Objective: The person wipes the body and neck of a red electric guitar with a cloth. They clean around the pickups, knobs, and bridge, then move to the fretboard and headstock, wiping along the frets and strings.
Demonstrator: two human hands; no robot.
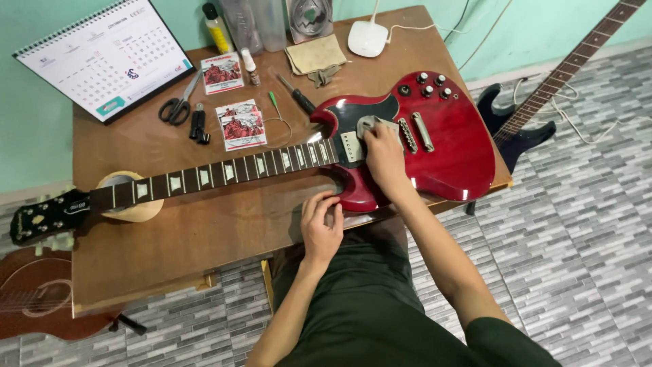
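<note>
Red guitar [435,146] on brown table [204,238], grey tiled floor [577,238], right fingers [375,130] pressing grey cloth [370,124], left hand [320,228] bracing body edge

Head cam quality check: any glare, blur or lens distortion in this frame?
Head view: glare streaks on the red guitar body and on the fretboard near the neck joint; hands sharp, right hand pressing a grey cloth, left hand at the body's edge; wide-angle bowing along the table edges.

Bare brown wooden counter [204,234] lies open at 6 o'clock of the red electric guitar's neck [224,171]; at 12 o'clock, black scissors [178,105], red string packets [240,125] and a black screwdriver [297,95] crowd passage.
</note>
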